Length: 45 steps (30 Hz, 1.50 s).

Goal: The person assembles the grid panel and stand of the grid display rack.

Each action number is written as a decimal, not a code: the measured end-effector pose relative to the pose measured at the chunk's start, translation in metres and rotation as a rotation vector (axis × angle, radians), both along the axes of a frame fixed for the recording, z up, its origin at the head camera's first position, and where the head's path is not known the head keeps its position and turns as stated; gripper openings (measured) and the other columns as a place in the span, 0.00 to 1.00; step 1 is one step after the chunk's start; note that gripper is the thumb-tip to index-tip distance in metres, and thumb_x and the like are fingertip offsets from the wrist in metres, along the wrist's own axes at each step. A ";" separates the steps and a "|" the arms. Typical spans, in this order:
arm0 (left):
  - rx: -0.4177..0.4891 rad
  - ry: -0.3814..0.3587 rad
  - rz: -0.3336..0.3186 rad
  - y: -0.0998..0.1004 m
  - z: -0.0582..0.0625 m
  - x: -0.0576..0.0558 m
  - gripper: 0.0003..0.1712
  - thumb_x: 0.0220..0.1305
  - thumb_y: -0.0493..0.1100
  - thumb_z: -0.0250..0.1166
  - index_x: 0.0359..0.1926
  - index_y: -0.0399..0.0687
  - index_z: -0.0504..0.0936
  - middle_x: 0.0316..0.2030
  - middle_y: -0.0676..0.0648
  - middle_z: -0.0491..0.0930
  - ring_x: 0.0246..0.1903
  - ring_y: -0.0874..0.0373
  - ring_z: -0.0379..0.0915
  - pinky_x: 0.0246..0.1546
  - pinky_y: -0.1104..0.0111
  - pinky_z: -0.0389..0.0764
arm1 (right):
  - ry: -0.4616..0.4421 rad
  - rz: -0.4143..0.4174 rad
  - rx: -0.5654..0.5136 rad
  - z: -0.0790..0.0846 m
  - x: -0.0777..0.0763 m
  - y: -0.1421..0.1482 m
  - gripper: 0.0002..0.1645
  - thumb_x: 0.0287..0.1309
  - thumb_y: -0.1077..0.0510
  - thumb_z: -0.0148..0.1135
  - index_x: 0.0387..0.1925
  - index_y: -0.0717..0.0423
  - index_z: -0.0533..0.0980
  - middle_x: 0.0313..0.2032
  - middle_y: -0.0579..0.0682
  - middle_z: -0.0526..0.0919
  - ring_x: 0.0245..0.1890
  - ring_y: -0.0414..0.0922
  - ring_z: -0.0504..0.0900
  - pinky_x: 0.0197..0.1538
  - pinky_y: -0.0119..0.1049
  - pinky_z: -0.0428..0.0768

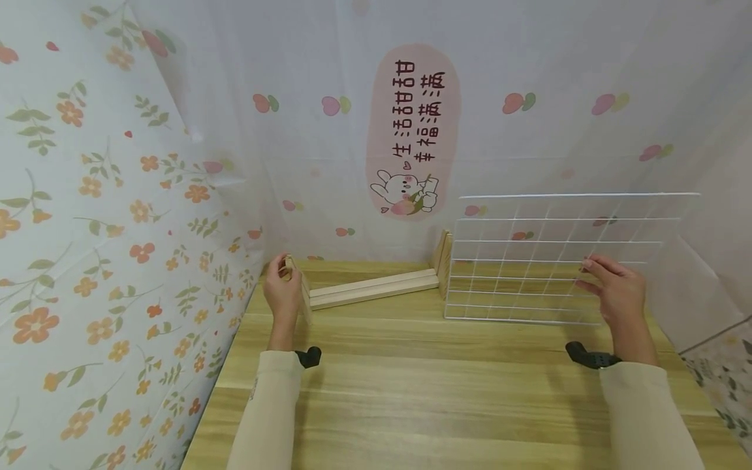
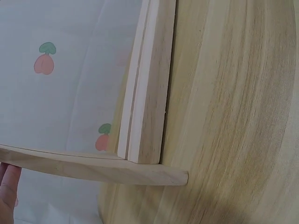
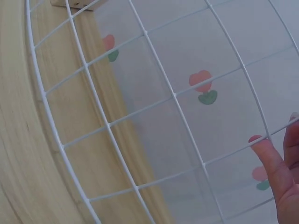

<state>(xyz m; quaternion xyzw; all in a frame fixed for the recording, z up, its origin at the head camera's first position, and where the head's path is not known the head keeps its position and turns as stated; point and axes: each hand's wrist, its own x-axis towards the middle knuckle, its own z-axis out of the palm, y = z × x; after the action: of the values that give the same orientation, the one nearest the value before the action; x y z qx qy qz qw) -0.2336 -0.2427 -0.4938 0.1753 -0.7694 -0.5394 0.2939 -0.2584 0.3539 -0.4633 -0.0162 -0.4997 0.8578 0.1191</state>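
A low wooden frame stands near the back of the table, with a grooved crossbar (image 1: 376, 289) running between a left upright (image 1: 305, 299) and a right upright (image 1: 445, 267). My left hand (image 1: 282, 287) grips the left upright near its top; in the left wrist view its fingers (image 2: 8, 189) lie against that wooden piece (image 2: 93, 169). A white wire grid panel (image 1: 514, 278) is held up on the right, its left edge close beside the right upright. My right hand (image 1: 619, 290) pinches the grid's wires toward its right side, thumb and fingers around the mesh (image 3: 174, 94).
The wood-grain table (image 1: 440, 391) stretches toward me in front of the frame. Behind it hangs a pale curtain (image 1: 305, 59) with fruit prints and a rabbit picture (image 1: 405, 189). A floral cloth (image 1: 111, 261) borders the left side. Black wrist straps (image 1: 587, 356) sit at both cuffs.
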 end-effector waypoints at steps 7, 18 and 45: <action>0.014 -0.003 -0.013 0.001 0.000 -0.001 0.24 0.60 0.35 0.56 0.59 0.46 0.77 0.54 0.40 0.78 0.50 0.44 0.76 0.49 0.52 0.78 | 0.005 -0.007 0.003 0.009 0.001 -0.006 0.07 0.55 0.77 0.60 0.35 0.73 0.82 0.30 0.54 0.87 0.28 0.45 0.85 0.27 0.43 0.84; 0.048 -0.009 -0.035 0.007 0.002 -0.003 0.24 0.61 0.36 0.56 0.60 0.46 0.76 0.55 0.41 0.77 0.51 0.46 0.75 0.49 0.54 0.78 | -0.024 -0.014 0.005 0.019 0.000 -0.009 0.07 0.54 0.74 0.63 0.36 0.72 0.83 0.31 0.53 0.86 0.29 0.45 0.85 0.29 0.43 0.84; 0.009 -0.019 -0.098 0.024 -0.002 -0.015 0.25 0.62 0.36 0.56 0.61 0.45 0.75 0.54 0.41 0.78 0.50 0.47 0.75 0.49 0.54 0.79 | 0.010 -0.037 0.015 0.044 0.000 -0.033 0.07 0.53 0.73 0.64 0.36 0.72 0.83 0.30 0.53 0.86 0.29 0.44 0.85 0.28 0.41 0.84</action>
<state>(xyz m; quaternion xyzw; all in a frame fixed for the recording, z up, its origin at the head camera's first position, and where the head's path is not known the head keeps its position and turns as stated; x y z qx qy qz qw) -0.2481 -0.2186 -0.4959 0.1438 -0.7773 -0.5551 0.2590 -0.2582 0.3211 -0.4194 -0.0201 -0.5053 0.8517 0.1376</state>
